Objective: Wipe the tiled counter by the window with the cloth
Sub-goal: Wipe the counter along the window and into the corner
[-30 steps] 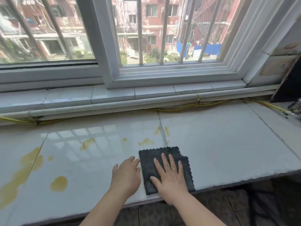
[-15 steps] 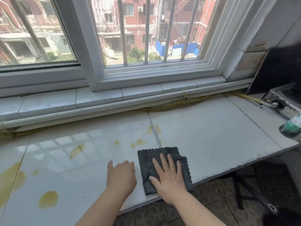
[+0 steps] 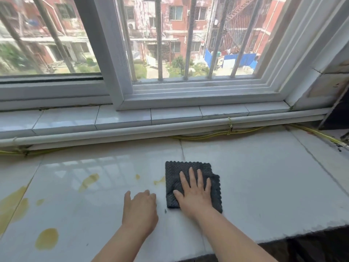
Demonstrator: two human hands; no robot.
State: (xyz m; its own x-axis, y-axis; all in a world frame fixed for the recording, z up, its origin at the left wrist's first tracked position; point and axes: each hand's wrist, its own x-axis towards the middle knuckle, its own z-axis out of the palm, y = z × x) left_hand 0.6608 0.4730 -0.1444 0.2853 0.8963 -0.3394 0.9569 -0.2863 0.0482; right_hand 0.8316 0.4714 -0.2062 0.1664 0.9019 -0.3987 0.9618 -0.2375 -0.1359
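Pressing flat-fingered, right hand (image 3: 195, 194) with cloth (image 3: 179, 170) now farther up counter (image 3: 264, 186); left hand (image 3: 140, 210) loosely curled.

Presses the bare right hand (image 3: 195, 193) palm-down, fingers straight and slightly spread, onto the dark grey square waffle-textured cloth (image 3: 173, 172). Rests the bare left hand (image 3: 140, 210) just beside it on the glossy white tiled table (image 3: 264, 186), knuckles up, fingers loosely curled, holding nothing. Reaches forward with bare left forearm (image 3: 120, 244) and right forearm (image 3: 232, 235).
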